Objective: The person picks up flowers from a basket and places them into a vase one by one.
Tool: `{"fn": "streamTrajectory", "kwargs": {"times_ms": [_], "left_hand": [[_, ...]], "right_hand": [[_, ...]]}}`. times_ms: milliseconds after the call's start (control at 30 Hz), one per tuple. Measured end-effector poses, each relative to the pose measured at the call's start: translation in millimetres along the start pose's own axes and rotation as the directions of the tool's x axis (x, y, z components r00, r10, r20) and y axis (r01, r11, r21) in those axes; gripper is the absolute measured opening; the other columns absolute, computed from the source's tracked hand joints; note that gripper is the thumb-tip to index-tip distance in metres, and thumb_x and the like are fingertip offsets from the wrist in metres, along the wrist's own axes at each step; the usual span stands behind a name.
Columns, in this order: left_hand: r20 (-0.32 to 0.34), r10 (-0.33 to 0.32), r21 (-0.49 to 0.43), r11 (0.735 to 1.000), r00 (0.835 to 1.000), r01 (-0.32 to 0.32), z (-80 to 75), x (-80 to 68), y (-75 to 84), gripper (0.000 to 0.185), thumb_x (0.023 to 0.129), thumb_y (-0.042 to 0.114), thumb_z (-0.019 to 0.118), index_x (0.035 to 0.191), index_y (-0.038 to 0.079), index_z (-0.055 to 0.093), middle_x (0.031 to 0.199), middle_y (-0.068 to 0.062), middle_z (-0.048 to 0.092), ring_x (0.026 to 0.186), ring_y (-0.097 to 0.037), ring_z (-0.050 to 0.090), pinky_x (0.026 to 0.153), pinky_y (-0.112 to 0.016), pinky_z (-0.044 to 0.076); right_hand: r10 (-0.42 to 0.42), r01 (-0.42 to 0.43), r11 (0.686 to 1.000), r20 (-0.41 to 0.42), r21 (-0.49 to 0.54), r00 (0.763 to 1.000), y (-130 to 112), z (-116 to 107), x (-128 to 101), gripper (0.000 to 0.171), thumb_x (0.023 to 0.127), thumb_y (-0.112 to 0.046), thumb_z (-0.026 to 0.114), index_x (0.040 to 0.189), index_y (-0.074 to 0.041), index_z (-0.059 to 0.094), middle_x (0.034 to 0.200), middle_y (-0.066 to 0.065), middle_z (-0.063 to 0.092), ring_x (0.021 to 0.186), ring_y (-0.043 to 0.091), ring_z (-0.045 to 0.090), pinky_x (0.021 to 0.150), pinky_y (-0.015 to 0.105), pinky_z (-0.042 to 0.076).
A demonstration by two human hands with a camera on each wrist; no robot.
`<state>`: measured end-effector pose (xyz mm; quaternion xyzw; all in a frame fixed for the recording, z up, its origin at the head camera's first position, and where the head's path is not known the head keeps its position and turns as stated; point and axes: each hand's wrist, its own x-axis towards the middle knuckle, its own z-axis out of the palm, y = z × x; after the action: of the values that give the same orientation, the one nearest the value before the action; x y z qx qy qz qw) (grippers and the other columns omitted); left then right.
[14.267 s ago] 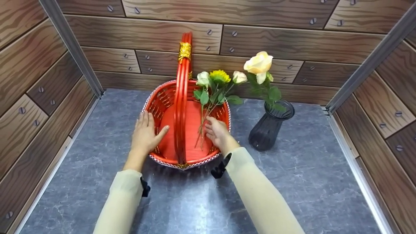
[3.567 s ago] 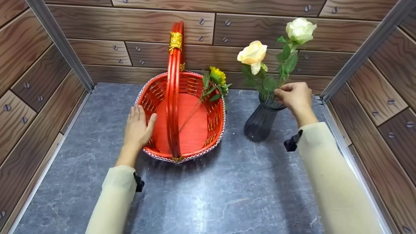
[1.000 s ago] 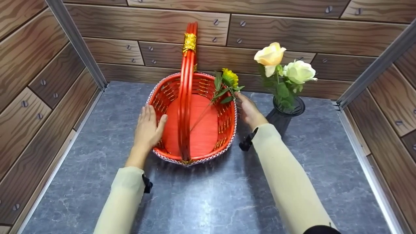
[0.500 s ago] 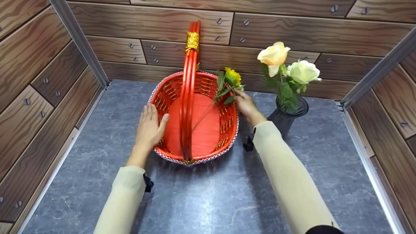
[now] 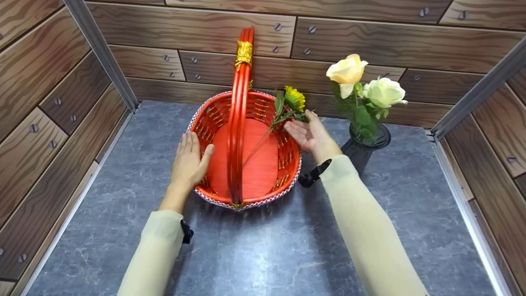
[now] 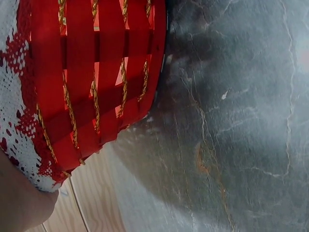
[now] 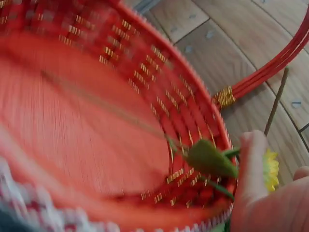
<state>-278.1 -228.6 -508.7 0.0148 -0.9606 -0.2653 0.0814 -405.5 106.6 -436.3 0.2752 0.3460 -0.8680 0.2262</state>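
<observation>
In the head view, a red woven basket (image 5: pixel 263 172) with a tall handle stands on the floor. My left hand (image 5: pixel 190 162) rests on its left rim, fingers straight. A yellow sunflower (image 5: pixel 295 98) leans on the back right rim, its thin stem (image 5: pixel 255 147) running down to the basket floor. At that rim my right hand (image 5: pixel 314 135) lies turned up with fingers extended by the sunflower's leaves (image 7: pixel 210 158). A thin brown stem (image 7: pixel 276 101) rises beyond these fingers in the right wrist view; where it leads is hidden.
Right of the basket, a dark glass vase (image 5: pixel 359 154) holds a peach rose (image 5: pixel 347 72) and a white rose (image 5: pixel 385 92). Wood-patterned walls (image 5: pixel 197 31) enclose the grey marbled floor (image 5: pixel 246 263) at the back and both sides.
The white rose, earlier in the basket, now stands in the vase. My right hand has come back left to the basket, then turned, its fingers now over the rim. My left hand stays.
</observation>
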Motion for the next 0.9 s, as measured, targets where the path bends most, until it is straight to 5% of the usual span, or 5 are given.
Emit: {"fn": "streamTrajectory", "kwargs": {"times_ms": [133,333,500,567,900], "left_hand": [[-0.009,-0.001,0.002,1.0,1.0,0.001,-0.4,0.3,-0.8,0.09,0.102,0.065,0.019,0.156,-0.006,0.013,0.164,-0.023,0.01,0.154,-0.034,0.001,0.126,-0.044,0.004],[0.001,0.003,0.0,1.0,1.0,-0.003,-0.3,-0.7,-0.8,0.09,0.102,0.065,0.019,0.156,-0.007,0.012,0.164,-0.024,0.009,0.154,-0.035,0.0,0.126,-0.045,0.002],[-0.007,0.008,0.002,1.0,1.0,-0.008,-0.8,0.2,-0.7,0.09,0.102,0.064,0.02,0.156,-0.007,0.013,0.164,-0.024,0.01,0.154,-0.035,0.001,0.126,-0.044,0.003],[-0.011,0.008,0.005,1.0,1.0,-0.008,-1.0,0.6,-1.0,0.09,0.102,0.064,0.02,0.156,-0.007,0.014,0.164,-0.024,0.011,0.154,-0.035,0.002,0.126,-0.045,0.004],[-0.012,0.006,-0.004,1.0,1.0,-0.006,0.9,0.7,-0.1,0.086,0.103,0.06,0.026,0.156,-0.007,0.015,0.164,-0.024,0.011,0.154,-0.035,0.002,0.126,-0.046,0.006]], "right_hand": [[0.104,-0.11,0.975,0.046,0.191,0.994,3.2,8.5,-3.0,0.063,0.1,-0.035,0.059,0.152,-0.008,0.037,0.151,0.014,0.047,0.135,0.027,0.052,0.105,0.036,0.049],[0.158,-0.138,0.917,-0.025,0.374,0.987,8.3,12.6,3.1,0.046,0.096,-0.02,0.067,0.14,-0.011,0.054,0.14,0.008,0.059,0.125,0.021,0.061,0.097,0.033,0.054],[0.155,-0.112,0.912,-0.08,0.394,0.985,12.5,13.9,9.0,0.013,0.092,-0.013,0.071,0.099,-0.002,0.068,0.102,0.011,0.075,0.092,0.025,0.074,0.083,0.03,0.06],[0.154,-0.11,0.911,-0.081,0.398,0.985,14.5,15.8,11.2,0.014,0.091,-0.012,0.073,0.086,-0.001,0.066,0.086,0.013,0.072,0.077,0.028,0.073,0.08,0.029,0.061],[0.114,-0.093,0.909,-0.027,0.406,0.993,19.2,23.8,17.1,0.018,0.092,-0.003,0.068,0.074,0.0,0.067,0.069,0.012,0.066,0.06,0.023,0.064,0.059,0.027,0.059]]}}
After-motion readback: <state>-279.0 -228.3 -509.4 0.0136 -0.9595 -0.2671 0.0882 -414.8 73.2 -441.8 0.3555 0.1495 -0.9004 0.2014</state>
